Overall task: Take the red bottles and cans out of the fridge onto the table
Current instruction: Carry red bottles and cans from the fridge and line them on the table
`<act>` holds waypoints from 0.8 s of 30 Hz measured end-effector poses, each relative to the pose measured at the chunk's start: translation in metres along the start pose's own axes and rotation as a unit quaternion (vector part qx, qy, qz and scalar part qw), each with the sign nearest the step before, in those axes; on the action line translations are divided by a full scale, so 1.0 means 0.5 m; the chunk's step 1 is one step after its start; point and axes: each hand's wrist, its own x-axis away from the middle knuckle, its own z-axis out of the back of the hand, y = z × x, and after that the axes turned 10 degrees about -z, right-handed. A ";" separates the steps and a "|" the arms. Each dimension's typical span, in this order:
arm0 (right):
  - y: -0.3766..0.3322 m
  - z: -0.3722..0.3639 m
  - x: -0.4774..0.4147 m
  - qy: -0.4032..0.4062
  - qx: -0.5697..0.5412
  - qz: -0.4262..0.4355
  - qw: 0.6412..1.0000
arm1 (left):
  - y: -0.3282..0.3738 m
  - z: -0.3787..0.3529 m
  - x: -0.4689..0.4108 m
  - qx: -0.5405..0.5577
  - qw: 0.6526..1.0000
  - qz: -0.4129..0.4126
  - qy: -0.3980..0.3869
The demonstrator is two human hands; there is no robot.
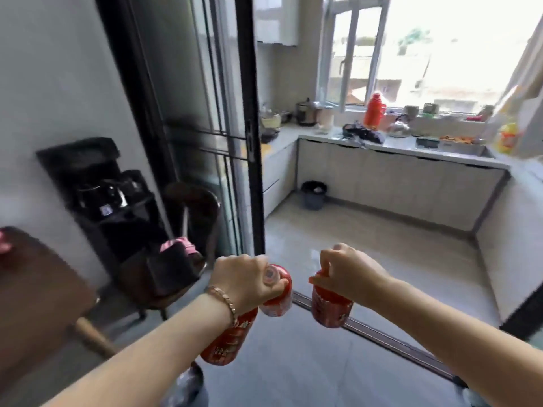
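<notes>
Over the door track (382, 339), amid open floor, the left hand (244, 280) grips a red can (277, 304) and red bottle (229, 339), the right hand (349, 274) clasps a second red bottle (330, 309) by its top, and the tabletop (35, 283) edge lies well left.

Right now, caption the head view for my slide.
Left hand holds red can and bottle, right hand a second bottle, by door.

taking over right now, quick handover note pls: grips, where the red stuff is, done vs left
Left grip holds a red can and a red bottle.
Right grip holds a second red bottle by its top.
All three hang over the floor; the dark table is at the left. Fridge not in view.
Done: three items carried out.
Left: set them on the table; more in the fridge cannot be told.
</notes>
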 end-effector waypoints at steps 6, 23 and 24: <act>-0.353 -0.095 -0.141 -0.072 -0.010 0.158 0.985 | -0.290 -0.061 0.179 0.021 0.984 0.173 -0.037; -1.177 -0.297 -0.415 -0.183 -0.009 0.446 0.876 | -0.894 -0.096 0.530 0.000 0.832 0.548 -0.083; -1.219 -0.310 -0.424 -0.186 -0.013 0.449 0.874 | -0.923 -0.101 0.552 0.001 0.824 0.560 -0.086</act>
